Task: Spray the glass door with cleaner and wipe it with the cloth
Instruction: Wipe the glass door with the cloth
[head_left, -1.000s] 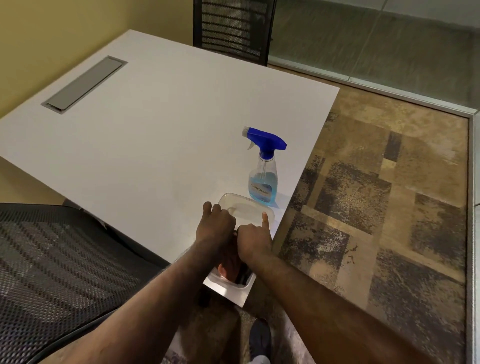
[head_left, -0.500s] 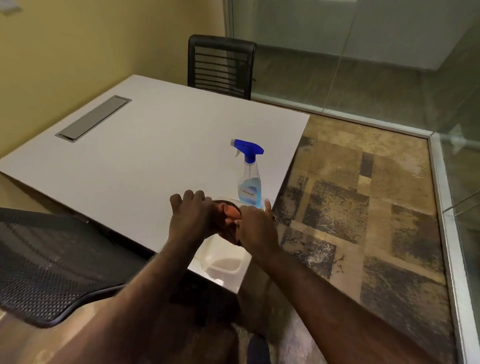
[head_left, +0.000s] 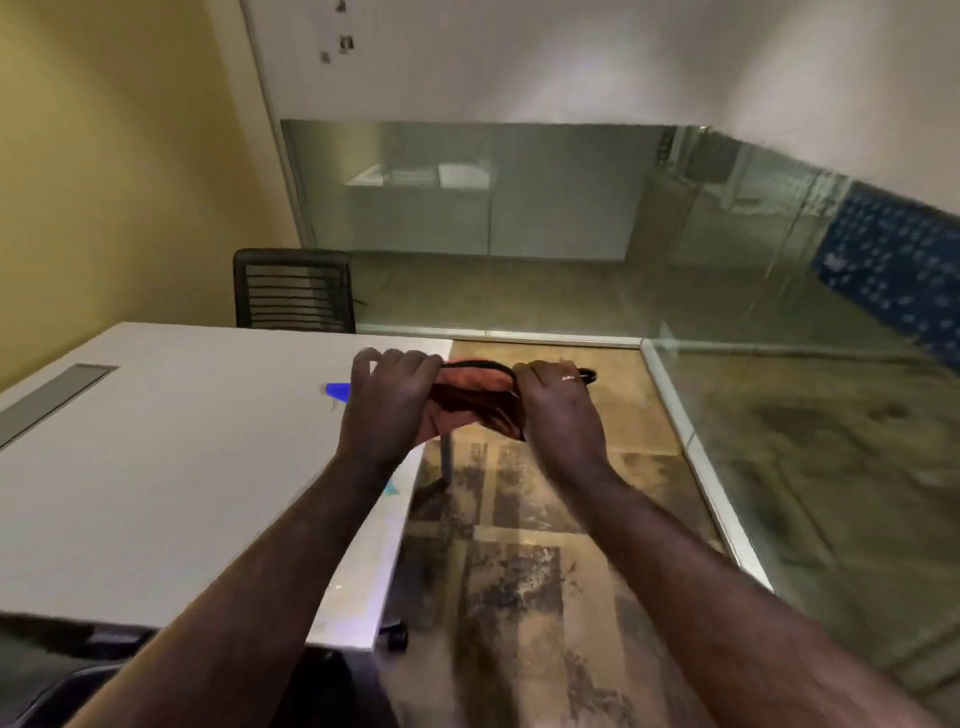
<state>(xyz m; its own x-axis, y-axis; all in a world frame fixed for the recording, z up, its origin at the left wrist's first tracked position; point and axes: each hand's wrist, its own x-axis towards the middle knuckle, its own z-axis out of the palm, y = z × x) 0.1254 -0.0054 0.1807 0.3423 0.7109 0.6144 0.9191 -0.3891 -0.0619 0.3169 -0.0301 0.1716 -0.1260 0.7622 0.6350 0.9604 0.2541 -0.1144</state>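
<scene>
Glass-walled meeting room, white laminate table (head_left: 156, 467) beside patchy brown carpet: cloth readied first.
Left hand (head_left: 387, 400) and right hand (head_left: 558, 410) each pinch an end of the soft, rumpled orange cloth (head_left: 475, 408), stretching it chest-high, likely to unfold it; blue-nozzled spray bottle (head_left: 336, 391) stands behind the left hand; glass door panels (head_left: 779, 291) lie ahead.

Both hands, left hand (head_left: 387, 402) and right hand (head_left: 558, 410), grip an orange cloth (head_left: 475, 405) stretched between them, above the white table (head_left: 156, 457) edge, glass walls (head_left: 519, 208) ahead.
</scene>
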